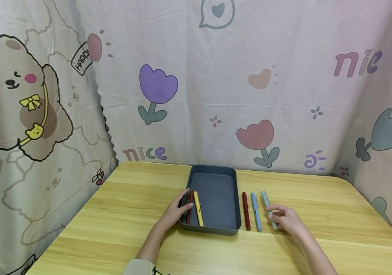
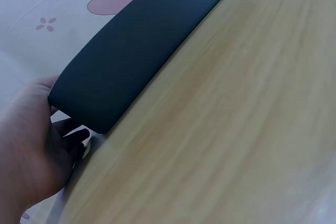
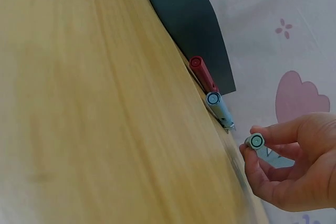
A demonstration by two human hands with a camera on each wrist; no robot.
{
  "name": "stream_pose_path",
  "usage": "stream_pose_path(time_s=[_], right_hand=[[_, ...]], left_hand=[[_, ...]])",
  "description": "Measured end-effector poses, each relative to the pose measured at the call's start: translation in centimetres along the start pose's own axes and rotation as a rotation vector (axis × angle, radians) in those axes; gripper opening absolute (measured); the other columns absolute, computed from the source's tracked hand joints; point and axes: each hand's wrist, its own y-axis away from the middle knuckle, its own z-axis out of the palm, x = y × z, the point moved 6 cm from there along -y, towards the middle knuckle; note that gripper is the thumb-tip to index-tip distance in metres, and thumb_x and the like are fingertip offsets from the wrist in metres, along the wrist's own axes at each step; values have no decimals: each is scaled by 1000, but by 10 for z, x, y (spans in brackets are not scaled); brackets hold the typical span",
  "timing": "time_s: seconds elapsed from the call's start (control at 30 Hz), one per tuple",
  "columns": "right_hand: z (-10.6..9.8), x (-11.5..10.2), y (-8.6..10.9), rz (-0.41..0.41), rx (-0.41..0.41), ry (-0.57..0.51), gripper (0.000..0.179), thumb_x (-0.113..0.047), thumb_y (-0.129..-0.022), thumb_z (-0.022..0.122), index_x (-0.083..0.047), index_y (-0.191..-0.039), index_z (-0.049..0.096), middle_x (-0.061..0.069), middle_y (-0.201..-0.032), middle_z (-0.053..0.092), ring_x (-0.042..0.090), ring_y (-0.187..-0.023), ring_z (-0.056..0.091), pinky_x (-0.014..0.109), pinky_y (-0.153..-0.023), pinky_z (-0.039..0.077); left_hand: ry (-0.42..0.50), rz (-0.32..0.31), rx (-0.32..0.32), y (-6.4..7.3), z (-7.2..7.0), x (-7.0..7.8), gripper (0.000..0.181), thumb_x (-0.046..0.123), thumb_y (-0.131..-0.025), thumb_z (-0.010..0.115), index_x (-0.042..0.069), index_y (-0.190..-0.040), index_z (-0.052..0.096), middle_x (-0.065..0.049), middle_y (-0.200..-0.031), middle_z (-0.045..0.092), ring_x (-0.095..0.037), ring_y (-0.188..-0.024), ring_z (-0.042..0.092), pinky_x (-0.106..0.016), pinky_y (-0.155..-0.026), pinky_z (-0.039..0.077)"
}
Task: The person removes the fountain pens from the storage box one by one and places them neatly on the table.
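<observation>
A dark grey tray (image 1: pixel 218 191) lies on the table, with a dark red pen (image 1: pixel 189 212) and a yellow pen (image 1: pixel 198 209) along its left side. My left hand (image 1: pixel 172 213) grips the tray's left wall, thumb over the rim and fingers outside. To the right of the tray, a second dark red pen (image 1: pixel 246 211) and a light blue pen (image 1: pixel 256 212) lie side by side. Beyond them my right hand (image 1: pixel 287 219) pinches a pale green pen (image 1: pixel 265 197) between thumb and fingers. The right wrist view shows that pen's round end (image 3: pixel 256 141) toward the camera.
The wooden table (image 1: pixel 223 254) carries the tray and pens. A patterned cloth (image 1: pixel 213 84) hangs behind the table's back edge, and similar cloth hangs at the left and right sides.
</observation>
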Motion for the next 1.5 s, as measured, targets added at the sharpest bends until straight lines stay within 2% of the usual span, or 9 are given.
stream_pose_path(time_s=[0.5,0.77,0.87,1.03,1.5], right_hand=[[3,5,1,22,-17,-10,30,-4,-88,59,8,-116,55,11,-95,60,19,-77,54,32,-62,48],[3,6,0,28,-14,-16,31,-5,-89,58,7,-117,55,13,-99,61,20,-80,57,34,-65,49],[2,6,0,31,-9,-20,31,-4,-89,57,7,-118,54,14,-100,61,21,-81,57,34,-65,50],[1,6,-1,37,-2,-16,32,-4,-89,57,8,-119,54,16,-102,60,20,-82,57,35,-66,50],[-1,5,-2,21,-4,-25,30,-2,-88,55,9,-117,54,17,-100,61,19,-79,56,33,-63,51]], left_hand=[[-6,8,-5,0,0,5,59,23,-91,59,11,-143,33,-20,-145,26,-42,-131,20,-60,-98,23],[11,10,-11,14,-2,36,57,13,-91,57,1,-141,33,-28,-142,25,-48,-128,20,-62,-96,23],[-5,13,-9,12,-1,29,58,16,-92,58,3,-142,33,-26,-143,25,-46,-129,19,-62,-96,23],[-15,13,-3,1,0,4,61,25,-91,59,10,-143,33,-22,-145,25,-43,-130,19,-61,-97,23],[4,8,4,-2,0,-1,60,23,-90,60,9,-143,34,-21,-145,26,-41,-131,19,-60,-99,21]])
